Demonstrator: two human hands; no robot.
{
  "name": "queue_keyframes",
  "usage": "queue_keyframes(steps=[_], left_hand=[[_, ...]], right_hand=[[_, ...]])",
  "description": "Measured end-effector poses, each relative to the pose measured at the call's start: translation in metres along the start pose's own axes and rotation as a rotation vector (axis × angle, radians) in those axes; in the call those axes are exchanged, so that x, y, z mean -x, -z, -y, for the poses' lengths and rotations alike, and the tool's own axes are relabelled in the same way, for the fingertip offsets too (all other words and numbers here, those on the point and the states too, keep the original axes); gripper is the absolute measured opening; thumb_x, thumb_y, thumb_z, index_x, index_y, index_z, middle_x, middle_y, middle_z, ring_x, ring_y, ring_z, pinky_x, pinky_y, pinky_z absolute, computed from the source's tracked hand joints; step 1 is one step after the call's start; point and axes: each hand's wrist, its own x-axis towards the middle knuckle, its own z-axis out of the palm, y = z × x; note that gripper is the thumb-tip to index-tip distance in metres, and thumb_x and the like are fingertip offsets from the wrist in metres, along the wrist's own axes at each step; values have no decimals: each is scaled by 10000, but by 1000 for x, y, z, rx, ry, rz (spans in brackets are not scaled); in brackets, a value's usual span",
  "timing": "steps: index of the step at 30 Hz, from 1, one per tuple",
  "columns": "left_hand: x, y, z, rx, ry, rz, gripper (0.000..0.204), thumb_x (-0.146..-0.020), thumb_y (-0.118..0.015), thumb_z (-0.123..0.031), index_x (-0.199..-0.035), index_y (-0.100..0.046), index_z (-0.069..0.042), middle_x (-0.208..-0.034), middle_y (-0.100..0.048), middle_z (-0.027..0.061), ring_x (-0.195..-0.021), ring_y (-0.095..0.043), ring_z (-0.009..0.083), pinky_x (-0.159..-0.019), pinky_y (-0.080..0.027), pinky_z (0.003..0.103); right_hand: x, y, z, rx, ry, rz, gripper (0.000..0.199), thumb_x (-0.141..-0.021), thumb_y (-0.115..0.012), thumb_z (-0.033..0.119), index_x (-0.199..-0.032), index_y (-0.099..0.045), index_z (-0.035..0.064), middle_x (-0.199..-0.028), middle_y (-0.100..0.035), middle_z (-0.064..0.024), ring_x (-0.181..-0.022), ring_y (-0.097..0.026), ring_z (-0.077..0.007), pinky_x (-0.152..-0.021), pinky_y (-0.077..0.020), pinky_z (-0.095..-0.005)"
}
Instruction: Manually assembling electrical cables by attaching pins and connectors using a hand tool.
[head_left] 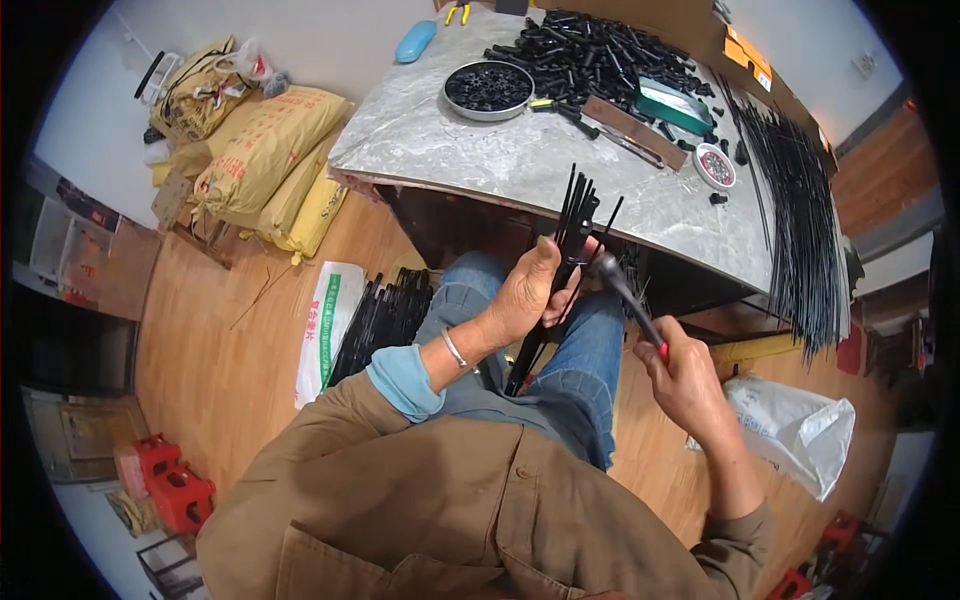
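My left hand [523,298] is wrapped round a bundle of thin black rods [573,232], held upright and slightly tilted over my lap. The bundle's tips spread apart at the top, and its lower end runs down between my legs. My right hand [684,378] grips a hammer [630,305] by its dark handle, which shows a bit of red. The hammer's head is beside the bundle, close to my left fingers; whether it touches the rods I cannot tell.
Ahead is a grey marbled table [400,130] with a heap of short black parts [610,55], a round tin [488,112] and a green box [672,108]. Long black rods [790,190] hang over its right edge. More rods [385,310] lie by my left leg; a white sack [800,430] is rightward.
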Motion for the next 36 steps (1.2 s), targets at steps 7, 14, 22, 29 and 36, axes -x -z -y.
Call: queue_keyframes(steps=[7,14,22,29,36], left_hand=[[0,-3,12,60,-131,41,668,-890,-319,-653,-1182,-468,-72,-562,-372,-50,-432,-344,29,-379,-287,177],[1,-2,8,-113,-59,-90,645,-911,-347,-626,-1103,-566,-50,-609,-438,-57,-460,-340,17,-393,-260,175],[3,-10,0,-70,-63,-119,647,-910,-386,-619,-1041,-620,-31,-703,-477,-62,-560,-370,12,-465,-293,168],[5,-9,3,-28,-56,-111,627,-893,-395,-641,-883,-577,-40,-613,-443,-59,-508,-363,17,-439,-281,165],[4,-4,9,0,56,-164,678,-830,-376,-728,-903,-517,-69,-551,-365,-63,-462,-338,42,-419,-281,200]], right_hand=[[-64,-41,24,-897,19,-325,139,-939,-537,150,-992,-561,24,-581,-476,14,-430,-428,-55,-384,-327,-208],[-66,-50,40,-820,66,-444,222,-899,-629,207,-984,-574,10,-610,-521,8,-458,-447,-48,-401,-346,-201],[-61,-52,34,-654,132,-452,197,-897,-627,192,-967,-579,14,-632,-550,4,-469,-461,-50,-427,-380,-202],[-56,-54,32,-942,-5,-371,159,-916,-575,175,-927,-569,17,-631,-548,-31,-466,-494,-90,-421,-401,-245],[-22,-29,-2,-576,-176,-265,177,-878,-594,80,-1018,-498,32,-633,-522,-44,-471,-464,-90,-432,-383,-237]])
